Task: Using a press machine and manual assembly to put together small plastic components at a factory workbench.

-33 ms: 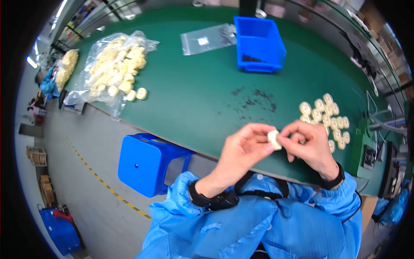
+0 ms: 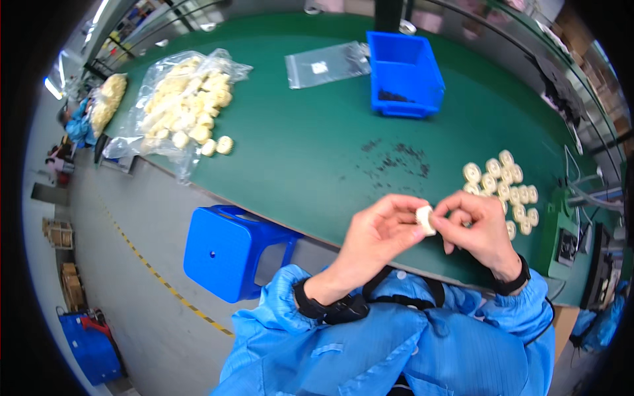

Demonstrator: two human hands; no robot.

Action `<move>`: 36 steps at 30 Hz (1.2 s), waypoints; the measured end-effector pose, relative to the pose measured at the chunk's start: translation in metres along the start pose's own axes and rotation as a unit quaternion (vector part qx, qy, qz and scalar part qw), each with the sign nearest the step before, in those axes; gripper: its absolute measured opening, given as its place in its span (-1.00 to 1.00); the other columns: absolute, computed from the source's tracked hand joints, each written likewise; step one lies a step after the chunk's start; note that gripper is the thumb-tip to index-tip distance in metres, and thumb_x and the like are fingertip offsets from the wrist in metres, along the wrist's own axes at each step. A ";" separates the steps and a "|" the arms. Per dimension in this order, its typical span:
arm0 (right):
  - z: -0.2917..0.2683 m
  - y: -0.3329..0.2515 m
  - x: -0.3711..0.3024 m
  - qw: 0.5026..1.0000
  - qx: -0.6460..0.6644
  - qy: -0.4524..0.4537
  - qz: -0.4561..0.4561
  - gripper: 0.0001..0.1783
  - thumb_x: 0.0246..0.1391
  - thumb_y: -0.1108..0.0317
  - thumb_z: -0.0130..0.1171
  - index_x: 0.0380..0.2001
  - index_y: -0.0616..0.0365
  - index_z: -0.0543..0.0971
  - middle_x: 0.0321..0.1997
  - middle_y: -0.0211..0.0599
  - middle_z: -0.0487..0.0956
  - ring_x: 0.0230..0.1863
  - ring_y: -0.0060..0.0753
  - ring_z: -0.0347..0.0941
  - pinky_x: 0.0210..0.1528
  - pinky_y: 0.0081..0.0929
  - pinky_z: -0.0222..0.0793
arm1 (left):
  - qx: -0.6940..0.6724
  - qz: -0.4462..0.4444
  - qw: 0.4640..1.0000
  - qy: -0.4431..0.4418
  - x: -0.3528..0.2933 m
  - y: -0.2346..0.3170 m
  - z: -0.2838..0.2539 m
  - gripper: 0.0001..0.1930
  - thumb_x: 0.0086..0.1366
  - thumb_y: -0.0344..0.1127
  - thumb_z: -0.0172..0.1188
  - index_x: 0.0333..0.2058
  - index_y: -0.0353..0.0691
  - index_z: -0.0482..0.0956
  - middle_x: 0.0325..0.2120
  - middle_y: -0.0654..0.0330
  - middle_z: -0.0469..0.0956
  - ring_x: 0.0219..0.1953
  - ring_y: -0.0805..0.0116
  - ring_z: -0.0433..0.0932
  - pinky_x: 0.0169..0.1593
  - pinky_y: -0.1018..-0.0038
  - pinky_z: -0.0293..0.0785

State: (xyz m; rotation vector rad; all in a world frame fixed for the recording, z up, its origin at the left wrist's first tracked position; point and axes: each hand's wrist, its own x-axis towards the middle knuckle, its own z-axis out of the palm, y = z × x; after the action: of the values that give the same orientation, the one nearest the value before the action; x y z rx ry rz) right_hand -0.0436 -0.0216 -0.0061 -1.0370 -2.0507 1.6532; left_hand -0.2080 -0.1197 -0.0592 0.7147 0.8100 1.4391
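Over the near edge of the green table, my left hand [image 2: 380, 231] pinches a small cream toothed gear [image 2: 425, 220] between thumb and fingers. My right hand [image 2: 477, 226] is closed in a pinch, its thumb and index fingertip against the gear's right side. Whatever those fingertips hold, if anything, is too small or hidden to make out. Beyond my hands, many tiny black pieces [image 2: 399, 158] lie scattered on the table. To the right of my right hand, several cream gears [image 2: 504, 175] lie in a loose group, most with their round faces up.
A blue bin [image 2: 407, 69] with black pieces stands at the far side, beside a flat clear bag [image 2: 327, 66]. At the left, an open plastic bag [image 2: 188, 105] spills cream gears. A blue stool [image 2: 221, 254] stands by the table edge; a green device [image 2: 555, 224] is far right.
The whole view has shifted slightly, so things sit a little lower and further right. Both hands keep the same hold at the gear.
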 end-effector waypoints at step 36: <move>-0.017 0.001 -0.028 0.863 -0.489 0.034 -0.125 -0.50 -0.25 0.42 0.33 -0.10 0.14 0.54 -0.72 -0.27 0.38 -0.63 -0.21 0.39 -0.53 -0.26 0.29 | 0.827 0.159 0.472 0.261 -0.010 0.133 -0.197 -0.70 0.12 -0.44 0.22 -0.12 -0.29 0.55 -0.17 0.03 0.51 -0.06 0.00 0.41 0.04 0.24 0.36</move>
State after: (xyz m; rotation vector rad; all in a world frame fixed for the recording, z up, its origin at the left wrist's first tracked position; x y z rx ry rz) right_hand -0.0126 -0.0288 0.0035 -0.9666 -2.8558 0.3529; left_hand -0.4452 -0.1370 -0.0584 1.9368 2.7863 0.6433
